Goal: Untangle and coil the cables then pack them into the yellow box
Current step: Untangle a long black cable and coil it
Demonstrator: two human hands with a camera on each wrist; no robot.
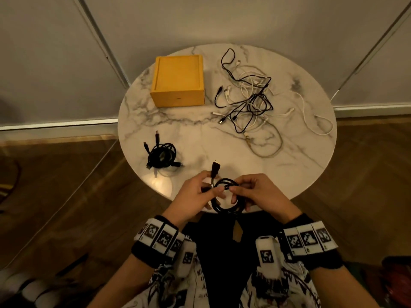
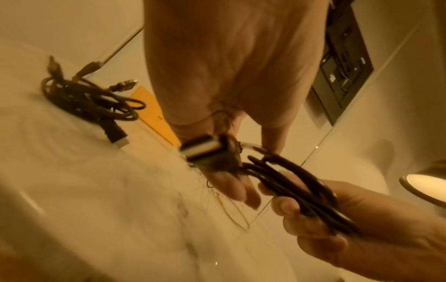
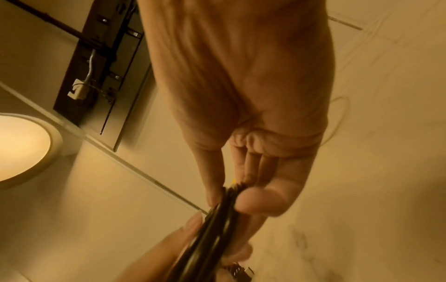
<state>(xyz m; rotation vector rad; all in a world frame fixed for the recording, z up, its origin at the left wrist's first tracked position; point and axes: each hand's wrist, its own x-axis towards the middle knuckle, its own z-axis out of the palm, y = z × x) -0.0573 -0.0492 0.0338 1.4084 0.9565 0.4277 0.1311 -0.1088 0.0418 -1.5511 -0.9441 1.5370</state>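
Observation:
Both hands hold one coiled black cable [image 1: 226, 201] over the near edge of the round marble table [image 1: 200, 134]. My left hand [image 1: 198, 194] grips the coil's left side, and a plug end [image 1: 215, 168] sticks up above its fingers. My right hand [image 1: 251, 192] pinches the coil's right side between thumb and fingers [image 3: 255, 200]. The left wrist view shows the plug [image 2: 205, 148] at my left fingers and the coil [image 2: 296, 188] in my right hand [image 2: 337, 219]. The yellow box [image 1: 178, 82] stands closed at the table's far left. A tangle of black and white cables [image 1: 251, 101] lies at the far right.
A finished black coil [image 1: 162, 155] lies on the table's left, near its edge. A loose beige cable [image 1: 266, 145] loops in front of the tangle. Wooden floor and grey wall panels surround the table.

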